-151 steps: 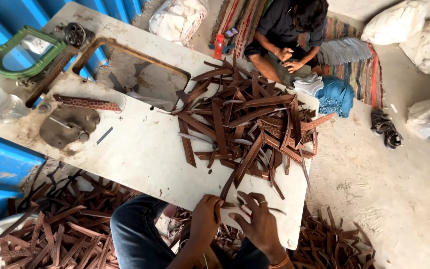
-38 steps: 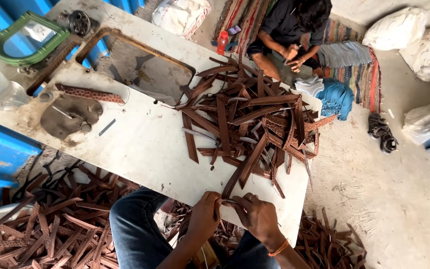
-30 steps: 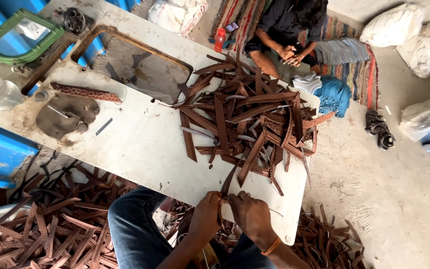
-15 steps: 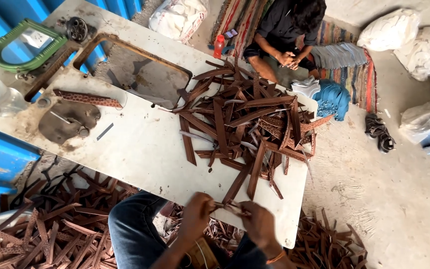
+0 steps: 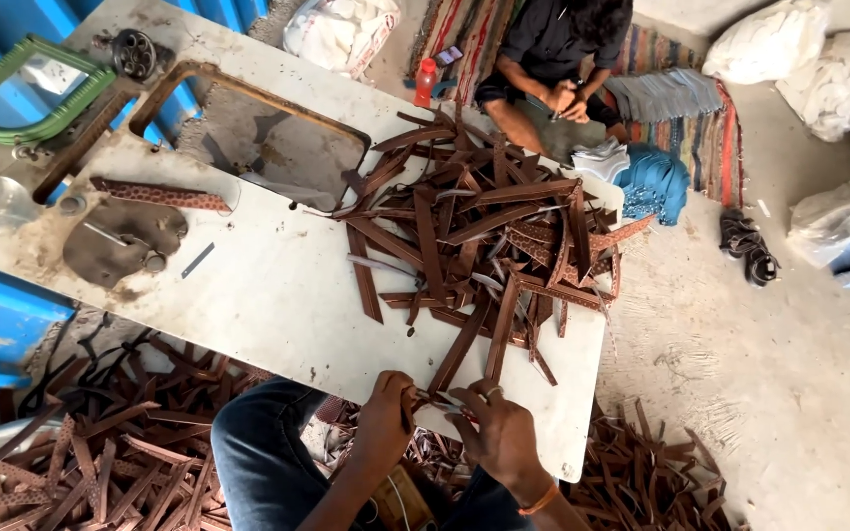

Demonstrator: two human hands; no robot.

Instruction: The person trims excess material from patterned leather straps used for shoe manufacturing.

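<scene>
Brown leather strip point(image 5: 442, 398) pinched between left hand point(image 5: 386, 415) and right hand point(image 5: 500, 428) at near edge of white table point(image 5: 277, 295), beside strip heap point(image 5: 484, 236); red bottle point(image 5: 426, 82) beyond, white sacks point(image 5: 799, 59) far right

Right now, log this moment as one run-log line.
left hand: pinching strip end | right hand: pinching same brown strip | pile of strips: on white table | second person: seated beyond table
</scene>
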